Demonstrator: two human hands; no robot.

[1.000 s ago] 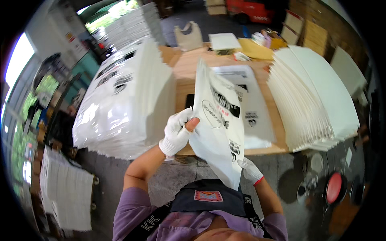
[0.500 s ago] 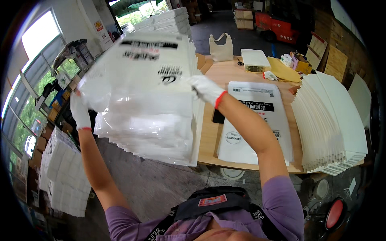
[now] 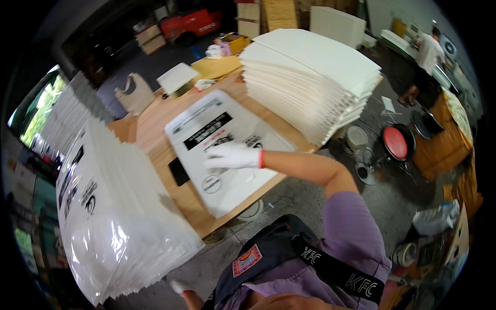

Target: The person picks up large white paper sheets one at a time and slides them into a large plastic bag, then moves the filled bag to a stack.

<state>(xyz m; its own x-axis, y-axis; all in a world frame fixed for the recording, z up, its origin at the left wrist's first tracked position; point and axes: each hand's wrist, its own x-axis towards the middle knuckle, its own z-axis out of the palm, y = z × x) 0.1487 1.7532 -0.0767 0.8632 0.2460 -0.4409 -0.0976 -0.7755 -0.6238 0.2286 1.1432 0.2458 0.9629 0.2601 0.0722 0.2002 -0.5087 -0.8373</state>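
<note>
A white plastic bag (image 3: 222,155) with black printed bands lies flat on the wooden table (image 3: 150,129), its open end toward the table's near edge, a gloved right hand (image 3: 232,156) pressing its middle.

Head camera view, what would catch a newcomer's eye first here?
Probably the right hand in a white glove, pressed flat on a white printed bag lying on the wooden table. Next, the tall stack of white sheets at the table's far right, and the glossy pile of plastic bags on the left.
</note>
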